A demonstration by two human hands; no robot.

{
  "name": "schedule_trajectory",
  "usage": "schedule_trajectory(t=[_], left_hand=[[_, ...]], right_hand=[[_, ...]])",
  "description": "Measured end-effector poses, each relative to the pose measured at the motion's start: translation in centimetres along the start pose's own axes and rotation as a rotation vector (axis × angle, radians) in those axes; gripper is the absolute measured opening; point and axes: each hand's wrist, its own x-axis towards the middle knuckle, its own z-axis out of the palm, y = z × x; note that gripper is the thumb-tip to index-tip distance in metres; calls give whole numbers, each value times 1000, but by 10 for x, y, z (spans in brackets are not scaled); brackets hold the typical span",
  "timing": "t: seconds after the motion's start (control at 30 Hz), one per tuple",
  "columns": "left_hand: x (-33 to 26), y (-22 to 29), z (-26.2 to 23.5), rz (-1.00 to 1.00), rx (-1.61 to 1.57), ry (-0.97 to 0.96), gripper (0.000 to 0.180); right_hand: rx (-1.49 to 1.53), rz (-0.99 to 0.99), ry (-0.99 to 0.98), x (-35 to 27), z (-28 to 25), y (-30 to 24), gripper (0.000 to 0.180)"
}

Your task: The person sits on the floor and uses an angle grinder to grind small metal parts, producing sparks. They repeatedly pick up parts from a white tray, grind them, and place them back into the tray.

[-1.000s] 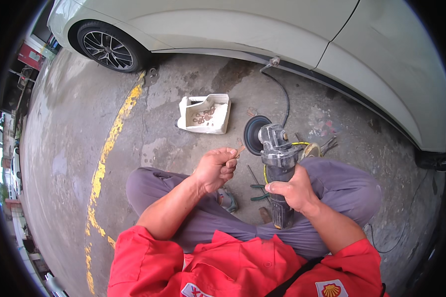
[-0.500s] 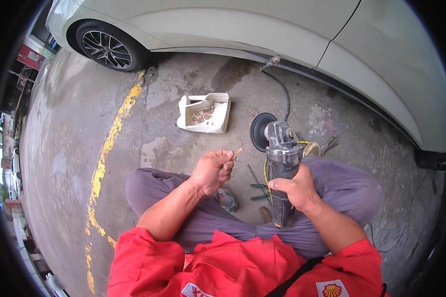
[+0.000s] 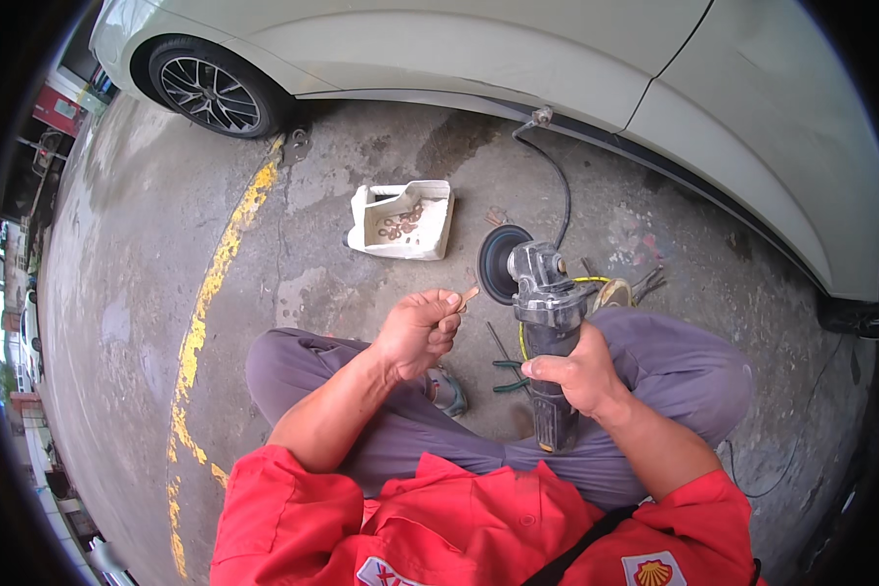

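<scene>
My right hand [image 3: 578,373] is wrapped round the dark body of an angle grinder [image 3: 547,327], its thumb lying across the near side. A round black disc [image 3: 503,264] sits on the grinder's head, facing left. Between thumb and fingers my left hand [image 3: 422,334] pinches a small flat copper-coloured strip [image 3: 471,293]. The strip's tip is right beside the disc's lower left edge; whether they touch I cannot tell. Farther off stands a cut-open white plastic jug [image 3: 439,239] with several copper-coloured rings [image 3: 400,227] in it.
Pliers with green handles [image 3: 510,387] and a thin rod [image 3: 498,340] lie on the concrete between my legs. A black hose [image 3: 565,190] runs from the grinder's area toward the white car [image 3: 439,49]. A few small copper-coloured pieces [image 3: 496,214] rest beyond the disc.
The grinder in my right hand has shifted slightly left, bringing its disc closer to the strip. My left hand has stayed nearly still.
</scene>
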Motion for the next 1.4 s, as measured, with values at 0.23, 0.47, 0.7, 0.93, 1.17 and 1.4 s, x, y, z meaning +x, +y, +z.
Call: schedule_trajectory(t=[0.23,0.47,0.7,0.93,1.17,1.4], left_hand=[[3,2,3,25,42,43,17],[2,-4,-2,310,714,206,19],[13,-7,-7,729,1202,417,13],[13,-6,-8,900,1259,339,8],[17,-6,-21,983,1347,345,7],[13,-2,-13,866,1227,323,8]], right_hand=[[-14,13,-16,-1,-2,-2,26],[36,14,45,2,-2,2,29],[13,77,-5,3,-4,4,31],[37,123,-34,6,-5,6,30],[117,138,-30,5,-5,8,29],[68,149,-65,4,-5,4,28]])
